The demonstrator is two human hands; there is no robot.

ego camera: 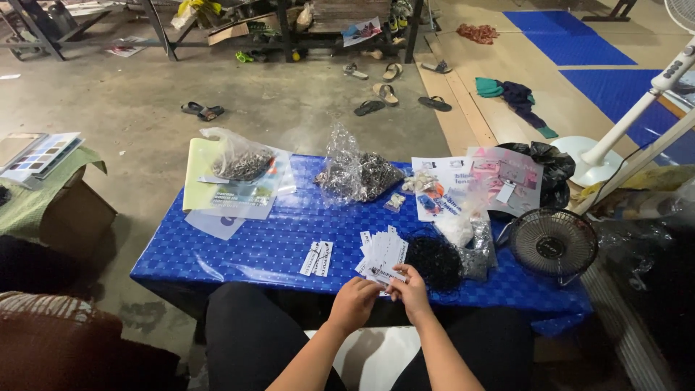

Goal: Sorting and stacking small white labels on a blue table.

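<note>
Indoors, blue table (pixel 239 253), concrete floor (pixel 145 87), seemingly scattered sandals (pixel 384 93).

— What carries everything here?

— A low table under a glossy blue dotted plastic cloth (pixel 275 250). Take the fanned stack of white paper tags (pixel 382 257) as the landmark.

— And around it?

— Just left of it lie 2 loose white tags (pixel 317 258). Touching its right side sits a black mesh bundle (pixel 434 262). Behind it stands a crinkled clear bag of dark metal bits (pixel 356 174), and far behind-left a second such bag (pixel 242 161) rests on yellow-green printed sheets (pixel 217 185). Right of the mesh stands a small black desk fan (pixel 553 245).
</note>
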